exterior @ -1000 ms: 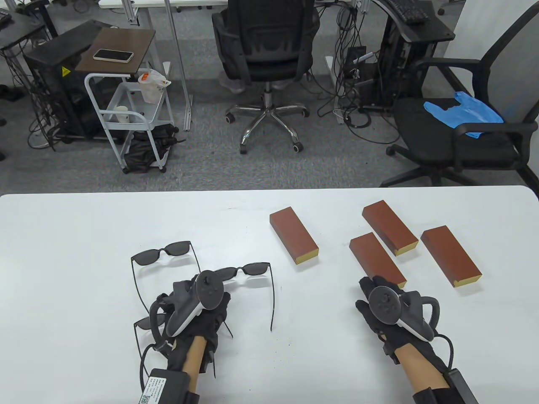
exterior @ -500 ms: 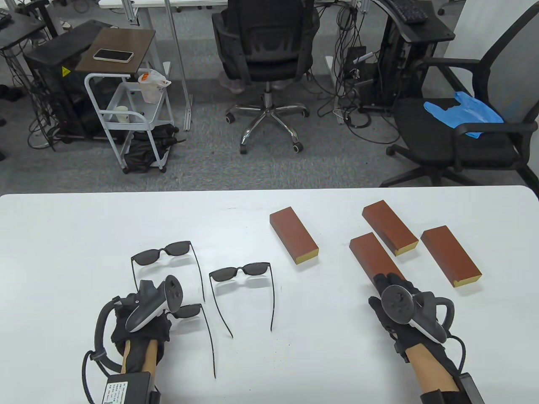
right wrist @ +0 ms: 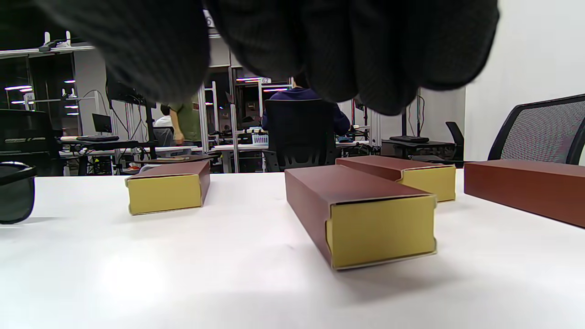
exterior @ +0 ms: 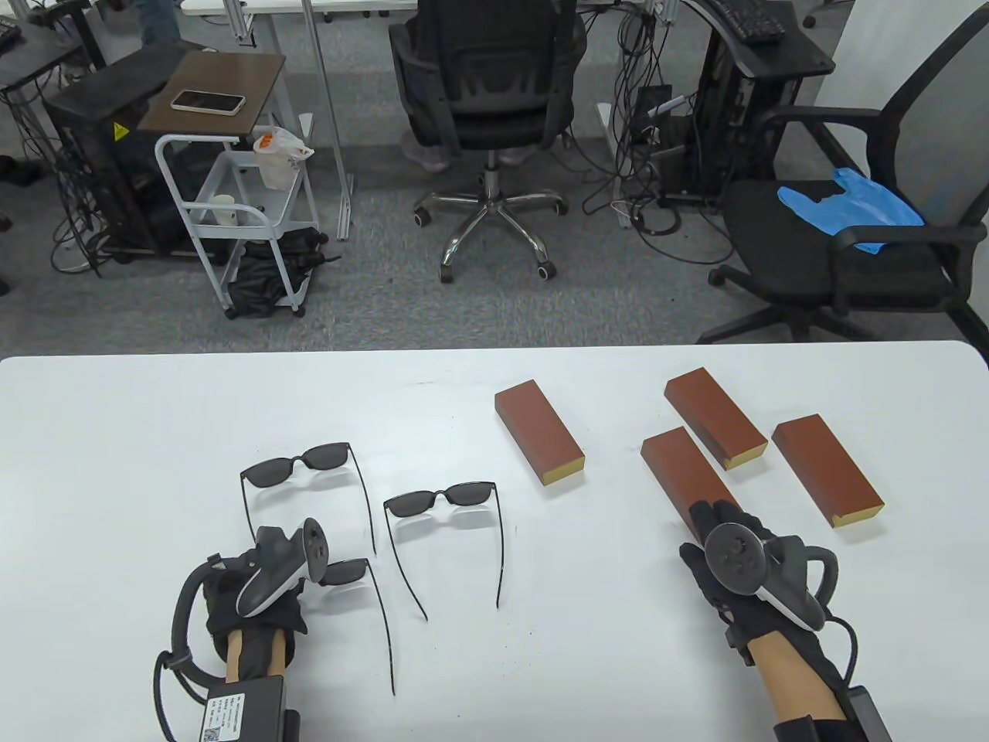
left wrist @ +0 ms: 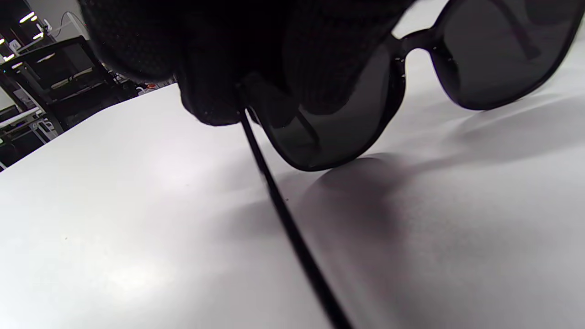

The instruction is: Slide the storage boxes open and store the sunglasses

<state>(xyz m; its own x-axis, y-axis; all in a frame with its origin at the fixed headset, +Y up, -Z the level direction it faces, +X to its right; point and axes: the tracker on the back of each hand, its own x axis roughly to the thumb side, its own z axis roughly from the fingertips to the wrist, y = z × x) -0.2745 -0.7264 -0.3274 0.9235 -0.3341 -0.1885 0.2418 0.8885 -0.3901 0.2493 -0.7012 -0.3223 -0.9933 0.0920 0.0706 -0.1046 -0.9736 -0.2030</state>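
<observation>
**Both hands at their first contact, boxes not yet opened**

The left hand [exterior: 255,610] is at the nearest pair of dark-lensed, thin black-framed sunglasses [exterior: 346,572], at the table's near left. In the left wrist view the gloved fingertips [left wrist: 219,91] close on the frame where a temple arm meets the lens, so the hand appears to pinch that corner; the lens rim sits on or just above the white table [exterior: 116,464]. Two more matching pairs lie just beyond, one farther left [exterior: 297,466] and one nearer the middle [exterior: 440,498], all with arms unfolded.

The right hand [exterior: 734,564] reaches over the near end of the closest reddish-brown sleeve box with a yellow inner drawer [exterior: 688,475]. Whether its fingers touch or grasp the box cannot be told: the tracker hides them from above, and the right wrist view shows only loosely bunched fingers hanging over the box's closed yellow end [right wrist: 381,230]. Three more such boxes lie closed: one toward the centre [exterior: 538,431], one just behind [exterior: 715,417], one to the right [exterior: 827,469].

The risks, as a judgement: a pinch on one hinge corner may let the glasses swing or slip, and the trailing arm could snag the neighbouring pair. With one hand on the box, pushing the drawer may simply slide the whole box across the smooth table into the box just behind it. Unfolded arms probably will not fit the narrow drawer.
</observation>
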